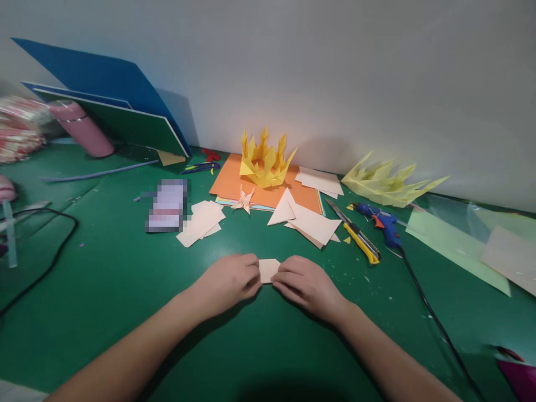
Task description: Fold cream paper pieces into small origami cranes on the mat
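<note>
A small piece of pale peach paper (268,271) lies on the green table between my hands, with a slanted corner at its upper right. My left hand (237,277) is closed on its left end, fingers curled together. At the other end, my right hand (307,283) pinches the paper with fingertips pressed down. Both hands hide its ends. Beyond them lie a folded peach triangle (283,209), a stack of peach paper (316,222) and more peach sheets (203,219). A small folded peach star (244,200) rests near orange sheets (226,177).
A yellow folded-paper crown (268,174) stands on the orange sheets. To the right are a yellow utility knife (362,243), a blue glue gun (383,222) with a black cord, and a pale yellow paper crown (389,187). A phone (167,205) and pink bottle (86,131) are left.
</note>
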### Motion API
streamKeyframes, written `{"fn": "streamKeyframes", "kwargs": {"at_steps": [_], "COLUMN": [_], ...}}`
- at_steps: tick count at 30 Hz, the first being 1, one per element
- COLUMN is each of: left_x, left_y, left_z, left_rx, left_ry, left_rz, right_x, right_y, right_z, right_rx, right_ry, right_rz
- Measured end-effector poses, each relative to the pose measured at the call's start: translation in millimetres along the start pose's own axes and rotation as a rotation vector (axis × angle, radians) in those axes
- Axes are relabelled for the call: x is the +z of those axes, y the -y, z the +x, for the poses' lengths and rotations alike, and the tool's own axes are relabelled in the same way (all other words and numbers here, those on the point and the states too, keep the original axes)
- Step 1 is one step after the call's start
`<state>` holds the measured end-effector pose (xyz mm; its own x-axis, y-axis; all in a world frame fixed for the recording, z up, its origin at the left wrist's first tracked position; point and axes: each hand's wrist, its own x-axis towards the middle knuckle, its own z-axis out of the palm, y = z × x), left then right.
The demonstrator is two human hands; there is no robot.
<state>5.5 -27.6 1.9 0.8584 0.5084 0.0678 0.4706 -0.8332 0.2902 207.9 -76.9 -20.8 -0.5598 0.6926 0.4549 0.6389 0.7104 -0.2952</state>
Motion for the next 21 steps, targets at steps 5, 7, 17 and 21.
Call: {"fn": "streamKeyframes", "kwargs": {"at_steps": [5,7,17,21], "left_x": [-0.3,-0.3,-9.1,-8.7], "left_y": [-0.7,-0.6,5.5,4.5], "left_z": [1.0,1.5,1.0,1.5], "left_rx": [-0.005,-0.024,0.02,-0.042], "left_ry": [0.022,0.032,0.031,0.047], "left_rz": [0.013,-0.014,-0.201,-0.25], "right_x": [1.1,2.7,-1.6,-3.9], "right_y": [0.5,0.3,-2.2,-3.2], "right_z": [0.5,0.0,0.8,0.0], "right_rx": [0.074,0.1,0.085,0.144], "right_ry": [-0.006,-0.011,0.05,0.067], "right_rz": [0.037,0.043,0.133,0.18]}}
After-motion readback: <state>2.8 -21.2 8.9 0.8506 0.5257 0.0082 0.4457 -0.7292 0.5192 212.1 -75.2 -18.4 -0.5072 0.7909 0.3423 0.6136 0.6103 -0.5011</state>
